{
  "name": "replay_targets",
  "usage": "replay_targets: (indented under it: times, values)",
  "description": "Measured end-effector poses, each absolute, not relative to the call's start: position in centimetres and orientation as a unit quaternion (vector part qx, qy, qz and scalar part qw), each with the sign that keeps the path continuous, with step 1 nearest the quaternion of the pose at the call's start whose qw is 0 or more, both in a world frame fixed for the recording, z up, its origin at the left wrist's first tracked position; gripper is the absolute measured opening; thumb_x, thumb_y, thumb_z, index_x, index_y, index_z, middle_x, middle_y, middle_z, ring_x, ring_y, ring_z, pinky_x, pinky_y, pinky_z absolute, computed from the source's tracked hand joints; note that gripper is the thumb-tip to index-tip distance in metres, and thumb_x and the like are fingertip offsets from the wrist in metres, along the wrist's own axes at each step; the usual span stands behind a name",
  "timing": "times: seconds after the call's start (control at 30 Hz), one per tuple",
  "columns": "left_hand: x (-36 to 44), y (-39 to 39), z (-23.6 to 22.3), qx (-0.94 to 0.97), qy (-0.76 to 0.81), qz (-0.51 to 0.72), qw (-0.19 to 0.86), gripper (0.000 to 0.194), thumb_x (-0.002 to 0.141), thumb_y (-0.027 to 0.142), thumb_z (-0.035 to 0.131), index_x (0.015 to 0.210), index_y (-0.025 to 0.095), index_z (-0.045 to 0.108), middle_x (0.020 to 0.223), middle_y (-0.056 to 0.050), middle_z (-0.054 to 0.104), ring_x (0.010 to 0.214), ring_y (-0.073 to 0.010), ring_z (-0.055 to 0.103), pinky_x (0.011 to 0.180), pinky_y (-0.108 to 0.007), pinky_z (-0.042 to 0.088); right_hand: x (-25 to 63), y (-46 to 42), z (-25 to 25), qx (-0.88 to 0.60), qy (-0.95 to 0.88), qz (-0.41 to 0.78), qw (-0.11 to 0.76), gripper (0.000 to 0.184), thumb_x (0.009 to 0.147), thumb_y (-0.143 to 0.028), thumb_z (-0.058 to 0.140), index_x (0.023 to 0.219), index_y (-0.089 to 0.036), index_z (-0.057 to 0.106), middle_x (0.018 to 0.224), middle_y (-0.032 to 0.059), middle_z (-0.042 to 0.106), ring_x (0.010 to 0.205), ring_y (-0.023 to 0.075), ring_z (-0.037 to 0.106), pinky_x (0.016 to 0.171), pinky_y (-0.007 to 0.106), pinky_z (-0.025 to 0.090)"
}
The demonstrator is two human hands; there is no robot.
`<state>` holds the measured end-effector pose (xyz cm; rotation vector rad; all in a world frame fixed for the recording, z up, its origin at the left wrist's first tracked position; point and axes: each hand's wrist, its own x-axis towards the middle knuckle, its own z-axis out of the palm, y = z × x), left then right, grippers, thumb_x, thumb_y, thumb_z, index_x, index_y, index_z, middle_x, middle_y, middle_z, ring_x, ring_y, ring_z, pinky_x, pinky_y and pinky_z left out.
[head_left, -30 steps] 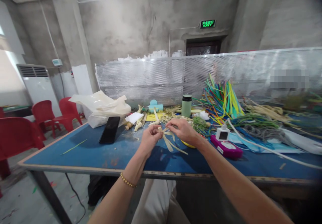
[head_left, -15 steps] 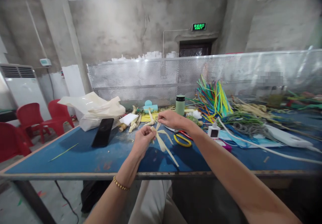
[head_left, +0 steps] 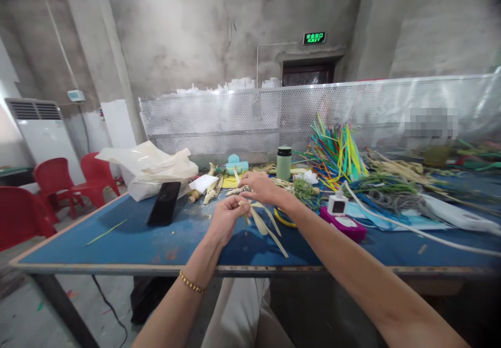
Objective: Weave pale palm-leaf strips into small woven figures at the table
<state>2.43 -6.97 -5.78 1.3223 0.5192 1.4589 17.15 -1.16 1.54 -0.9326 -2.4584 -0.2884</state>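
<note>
My left hand [head_left: 229, 217] is closed, its thumb and fingers pinching a few pale, flat plant-fibre strips [head_left: 260, 223] that look like dried husk. Their loose ends fan out down and to the right above the blue tabletop. Bent over them from the right, my right hand [head_left: 260, 187] has its curled fingertips against the left fingers. What sits between those fingertips is hidden. Under my right forearm shows part of a yellow loop handle [head_left: 285, 218]. Just behind the hands lie pale twisted fibre pieces [head_left: 212, 189].
A black phone [head_left: 163, 204] and a white plastic bag [head_left: 156, 168] are on the left. At the back stands a green bottle [head_left: 284, 164]. Coloured strips [head_left: 340, 152], a purple box [head_left: 344, 225] and a white cable [head_left: 385, 228] lie to the right on the table [head_left: 144, 249].
My right hand has come closer to the left, its fingers now over the left fingertips. The strips swung slightly right, and my forearm covers more of the scissors. The view shifted a little.
</note>
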Motion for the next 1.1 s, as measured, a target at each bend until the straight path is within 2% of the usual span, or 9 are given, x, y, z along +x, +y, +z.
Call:
replay_targets:
  times: [0.07,0.17,0.27,0.37,0.53,0.67,0.83,0.93,1.1]
  values:
    - [2.3,-6.5,-6.0,0.533,0.223,0.631,0.517,0.023,0.064,0.031,0.078,0.070,0.014,0.064,0.060,-0.002,0.062,0.058,-0.0114,0.056,0.063,-0.025,0.043,17.7,-1.9,1.5,-0.375,-0.853,-0.175,0.318,0.021,0.082,-0.031,0.062,0.095,-0.018,0.071,0.107,0.0118,0.065,0.101,0.0251,0.054,0.091,0.039,0.033]
    - [2.1,-6.0,-6.3,0.505,0.224,0.649,0.523,0.023,0.064,0.030,0.078,0.069,0.013,0.063,0.061,-0.002,0.062,0.058,-0.0110,0.055,0.062,-0.024,0.043,18.9,-3.4,1.6,-0.382,-0.827,-0.162,0.381,0.021,0.087,-0.030,0.054,0.085,-0.016,0.070,0.094,0.0101,0.067,0.091,0.0216,0.055,0.086,0.035,0.034]
    - [2.0,-5.9,-6.4,0.489,0.222,0.653,0.534,0.024,0.062,0.029,0.079,0.068,0.013,0.063,0.061,-0.001,0.062,0.058,-0.0105,0.055,0.061,-0.024,0.042,19.6,-4.5,1.4,-0.368,-0.856,-0.051,0.360,0.031,0.089,-0.034,0.049,0.071,-0.016,0.067,0.071,0.0041,0.062,0.070,0.0159,0.052,0.068,0.028,0.036]
    - [2.1,-6.1,-6.2,0.495,0.222,0.646,0.536,0.024,0.061,0.029,0.079,0.069,0.013,0.063,0.061,-0.002,0.062,0.059,-0.0111,0.056,0.062,-0.024,0.043,19.3,-4.8,0.4,-0.353,-0.872,0.068,0.333,0.038,0.088,-0.040,0.047,0.062,-0.016,0.061,0.058,-0.0010,0.052,0.058,0.0114,0.044,0.056,0.024,0.031]
    - [2.2,-6.3,-6.3,0.526,0.212,0.633,0.527,0.021,0.065,0.028,0.077,0.070,0.013,0.064,0.060,-0.003,0.064,0.060,-0.0123,0.057,0.066,-0.026,0.044,18.0,-3.7,-1.3,-0.363,-0.834,0.231,0.346,0.040,0.084,-0.045,0.050,0.060,-0.014,0.059,0.054,-0.0029,0.047,0.052,0.0086,0.039,0.049,0.023,0.027]
    - [2.3,-6.3,-6.3,0.535,0.200,0.624,0.534,0.021,0.065,0.027,0.077,0.070,0.012,0.064,0.060,-0.002,0.064,0.058,-0.0114,0.057,0.063,-0.025,0.043,17.2,-3.5,-1.5,-0.335,-0.773,0.343,0.415,0.025,0.076,-0.038,0.062,0.071,-0.013,0.063,0.064,-0.0015,0.056,0.058,0.0088,0.048,0.054,0.021,0.034]
    - [2.3,-6.5,-5.9,0.500,0.180,0.632,0.564,0.024,0.060,0.026,0.081,0.069,0.012,0.064,0.060,-0.001,0.063,0.057,-0.0105,0.057,0.063,-0.024,0.042,17.1,-4.2,-0.8,-0.330,-0.692,0.491,0.414,0.027,0.067,-0.037,0.072,0.074,-0.012,0.062,0.059,-0.0014,0.056,0.049,0.0080,0.046,0.048,0.021,0.035]
    - [2.3,-6.7,-5.8,0.505,0.175,0.632,0.562,0.023,0.061,0.026,0.080,0.070,0.013,0.063,0.059,-0.001,0.063,0.058,-0.0107,0.057,0.063,-0.024,0.042,17.2,-4.2,-0.6,-0.346,-0.685,0.479,0.425,0.028,0.066,-0.038,0.071,0.066,-0.014,0.058,0.055,-0.0020,0.054,0.047,0.0086,0.045,0.046,0.022,0.035]
    - [2.5,-6.9,-5.9,0.564,0.201,0.616,0.511,0.020,0.067,0.027,0.076,0.075,0.013,0.065,0.061,-0.002,0.065,0.059,-0.0121,0.058,0.064,-0.025,0.044,16.9,-3.3,-0.5,-0.412,-0.731,0.315,0.443,0.027,0.068,-0.030,0.063,0.049,-0.015,0.051,0.046,-0.0050,0.043,0.044,0.0064,0.035,0.043,0.021,0.026]
